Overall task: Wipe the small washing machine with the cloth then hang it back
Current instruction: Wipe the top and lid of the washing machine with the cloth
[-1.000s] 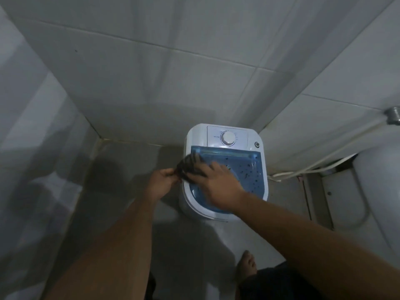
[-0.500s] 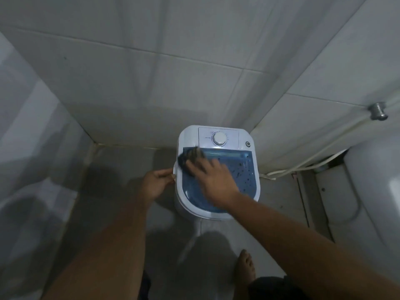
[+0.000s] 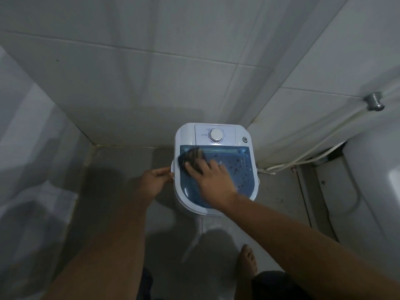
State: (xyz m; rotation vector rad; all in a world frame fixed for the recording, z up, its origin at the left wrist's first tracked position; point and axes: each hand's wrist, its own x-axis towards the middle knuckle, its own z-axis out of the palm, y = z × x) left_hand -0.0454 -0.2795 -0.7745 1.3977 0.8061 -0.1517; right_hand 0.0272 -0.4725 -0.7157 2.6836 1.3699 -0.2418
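A small white washing machine [image 3: 186, 133] with a see-through blue lid [image 3: 242, 167] and a round white dial [image 3: 215, 135] stands on the floor in the corner. My right hand [image 3: 211, 178] lies flat on the lid's left half and presses a dark cloth [image 3: 191, 156] against its far left corner. My left hand [image 3: 154, 180] grips the machine's left rim with its fingertips. Part of the cloth is hidden under my fingers.
Tiled walls [image 3: 140, 79] close in behind and to the left. A white hose [image 3: 303, 156] runs along the right wall to a metal fitting [image 3: 374, 101]. A white toilet [image 3: 372, 191] stands at the right. My bare foot [image 3: 249, 258] is on the grey floor.
My right hand has carried the cloth from the machine's left edge onto the lid's far left corner. My left hand let go of the cloth and now holds the rim.
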